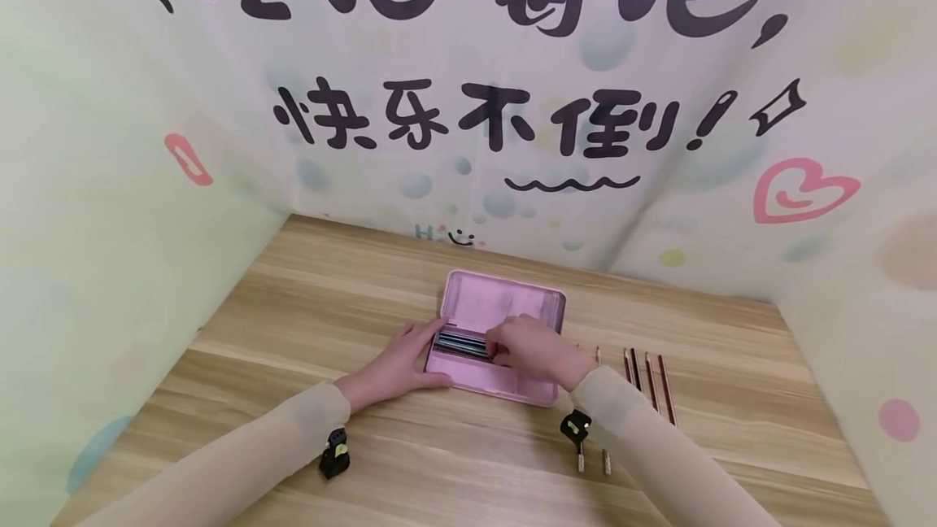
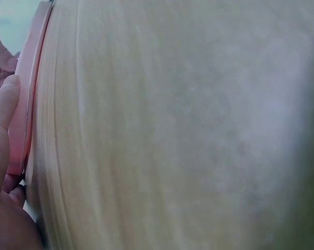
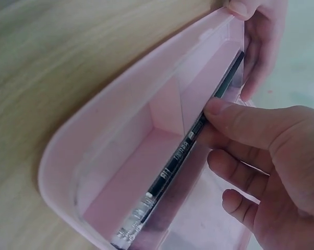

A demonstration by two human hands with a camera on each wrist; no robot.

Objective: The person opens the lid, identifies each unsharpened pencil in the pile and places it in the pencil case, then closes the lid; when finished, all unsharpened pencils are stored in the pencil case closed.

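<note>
Pencil (image 3: 170, 166) runs left to right, parallel to the pink case's (image 1: 472, 376) long side, pinched in the right hand (image 1: 530, 346), so that's the nearer one; left hand (image 1: 395, 368) just grips the case's left end.

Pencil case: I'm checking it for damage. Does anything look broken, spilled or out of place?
Nothing stands out: the open pencil case shows no visible damage, and the pencils beside it lie roughly parallel.

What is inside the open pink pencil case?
Dark pencils in a row, one pinched by the right hand, beside bare pink front compartments. In the head view, that hand covers part of the row, leaving their number unclear.
</note>
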